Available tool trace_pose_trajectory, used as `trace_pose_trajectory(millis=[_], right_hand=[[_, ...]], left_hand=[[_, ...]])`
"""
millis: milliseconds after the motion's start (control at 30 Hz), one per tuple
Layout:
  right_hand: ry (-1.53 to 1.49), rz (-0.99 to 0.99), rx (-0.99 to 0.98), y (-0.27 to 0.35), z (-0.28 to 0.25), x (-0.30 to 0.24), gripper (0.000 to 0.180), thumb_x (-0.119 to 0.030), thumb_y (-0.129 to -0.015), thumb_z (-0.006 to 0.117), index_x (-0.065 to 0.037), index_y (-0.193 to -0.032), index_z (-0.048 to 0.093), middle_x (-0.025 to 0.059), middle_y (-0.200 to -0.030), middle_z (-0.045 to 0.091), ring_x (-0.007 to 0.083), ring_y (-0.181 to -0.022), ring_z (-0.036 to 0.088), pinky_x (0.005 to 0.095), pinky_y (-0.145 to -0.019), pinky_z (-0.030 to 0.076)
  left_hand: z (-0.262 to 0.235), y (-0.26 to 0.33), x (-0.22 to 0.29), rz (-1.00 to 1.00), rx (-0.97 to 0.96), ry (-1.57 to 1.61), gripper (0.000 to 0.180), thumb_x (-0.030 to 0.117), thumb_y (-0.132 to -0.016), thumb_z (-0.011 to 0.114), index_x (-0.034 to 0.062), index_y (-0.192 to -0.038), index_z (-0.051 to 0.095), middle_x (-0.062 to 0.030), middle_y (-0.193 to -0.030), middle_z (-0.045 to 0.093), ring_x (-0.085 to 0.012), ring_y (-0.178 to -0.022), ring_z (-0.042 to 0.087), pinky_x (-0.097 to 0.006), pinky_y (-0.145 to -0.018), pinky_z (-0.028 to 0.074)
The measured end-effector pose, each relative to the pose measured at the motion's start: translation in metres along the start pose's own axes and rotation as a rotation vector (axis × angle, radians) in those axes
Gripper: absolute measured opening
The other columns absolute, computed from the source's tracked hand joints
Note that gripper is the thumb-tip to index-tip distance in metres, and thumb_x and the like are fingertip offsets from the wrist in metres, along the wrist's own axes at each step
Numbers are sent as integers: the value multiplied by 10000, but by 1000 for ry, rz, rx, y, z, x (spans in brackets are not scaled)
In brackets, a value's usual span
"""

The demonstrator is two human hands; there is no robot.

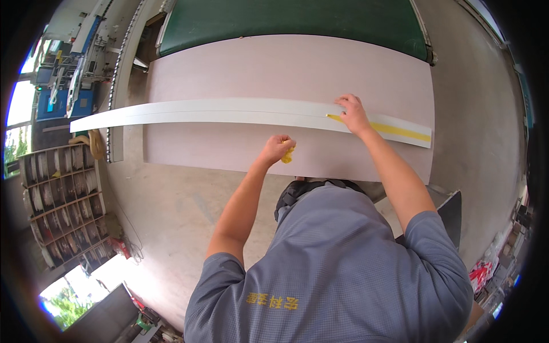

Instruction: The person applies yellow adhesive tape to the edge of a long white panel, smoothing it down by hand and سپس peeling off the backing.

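On one board, one strip

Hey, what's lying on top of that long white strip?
On the white strip lies a yellow band along its right end, and the right hand presses down where the band starts. Whatever is beneath that hand is covered.

A green conveyor belt runs across the top, behind the work area. At the left a rack holds rows of rolled material on several shelves, and a coiled yellowish hose lies just above it. Blue machinery stands further back by a bright window. The concrete floor spreads below, with a small red object near the rack's foot
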State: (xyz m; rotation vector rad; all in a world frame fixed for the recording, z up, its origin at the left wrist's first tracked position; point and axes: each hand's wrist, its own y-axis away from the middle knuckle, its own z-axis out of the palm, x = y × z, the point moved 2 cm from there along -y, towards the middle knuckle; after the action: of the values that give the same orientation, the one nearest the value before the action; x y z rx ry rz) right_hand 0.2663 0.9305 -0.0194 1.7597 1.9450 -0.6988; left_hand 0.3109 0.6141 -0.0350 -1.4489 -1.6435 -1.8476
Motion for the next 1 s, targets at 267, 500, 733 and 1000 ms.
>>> trace_pose_trajectory(millis=[267,500,733,1000], right_hand=[[151,-319,-181,0,-10,-35,154,-73,-813,668,-106,-947,737,20,-998,639,223,-1026,594,381,-918,518],[311,-512,-231,-21,-1,-37,32,-86,-792,649,-109,-778,665,14,-889,621,219,-933,599,363,-796,532],[272,-418,-321,-17,-13,-21,35,-67,-735,619,-83,-738,588,32,-856,584,227,-936,581,392,-728,527],[181,-295,-408,4,-42,-8,33,-37,-721,579,-41,-740,553,67,-914,541,282,-885,553,424,-706,513]], left_hand=[[61,-31,11,-201,107,298,545,530,-944,660,3,-1080,699,-69,-855,673,-139,-725,621,-311,-681,513],[76,-42,10,-228,91,349,594,529,-917,688,-55,-1028,682,-77,-859,676,-152,-733,631,-318,-677,511],[73,-44,19,-217,222,396,533,499,-945,667,-26,-1038,683,-80,-903,684,-161,-773,647,-325,-704,520],[73,-52,13,-218,260,428,532,494,-953,658,-35,-1009,681,-77,-887,684,-166,-759,648,-329,-708,521]])
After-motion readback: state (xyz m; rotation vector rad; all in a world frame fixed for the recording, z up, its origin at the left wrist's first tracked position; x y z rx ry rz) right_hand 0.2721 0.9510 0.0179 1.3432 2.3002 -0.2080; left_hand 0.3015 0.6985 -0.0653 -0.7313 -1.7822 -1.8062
